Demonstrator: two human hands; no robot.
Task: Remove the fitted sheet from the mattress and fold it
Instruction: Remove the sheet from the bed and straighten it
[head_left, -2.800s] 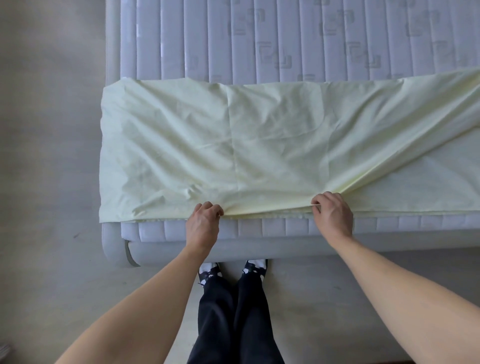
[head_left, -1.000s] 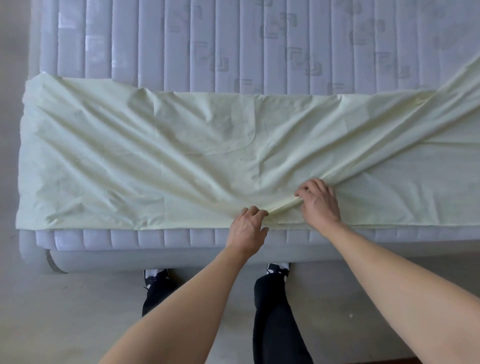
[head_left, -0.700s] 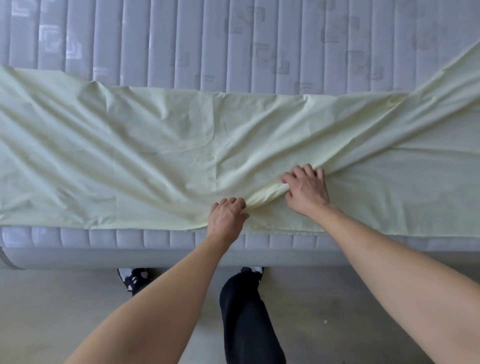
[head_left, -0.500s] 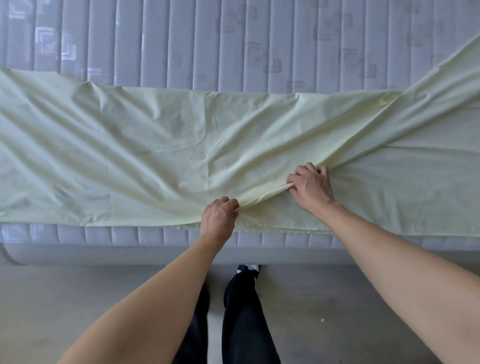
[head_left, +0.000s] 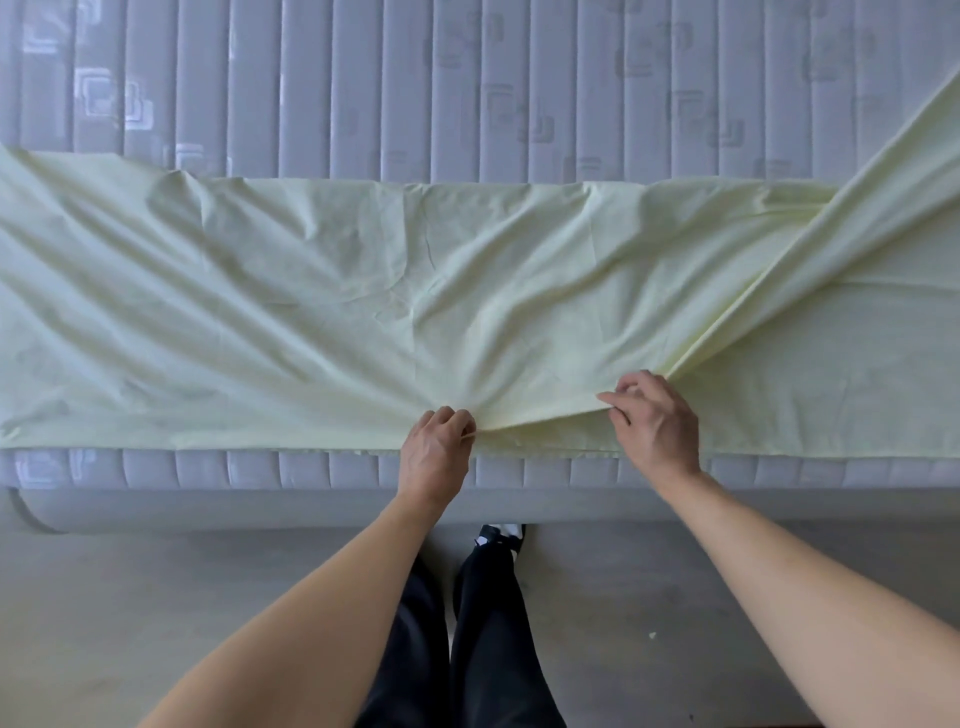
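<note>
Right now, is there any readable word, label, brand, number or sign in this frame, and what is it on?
None can be read.
The mattress carries only woven nested-square motifs, not letters.
The pale yellow fitted sheet, pinched at its near edge by the left hand and the right hand, shows no tag or print.
The floor and dark trousers bear no marking.

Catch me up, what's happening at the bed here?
A person stands at the edge of a bare mattress, folding a pale yellow sheet that lies across it as a long band. The left hand pinches the sheet's near edge; the right hand grips it a little farther right. To the right, the sheet is still twisted, so folding isn't finished.
</note>
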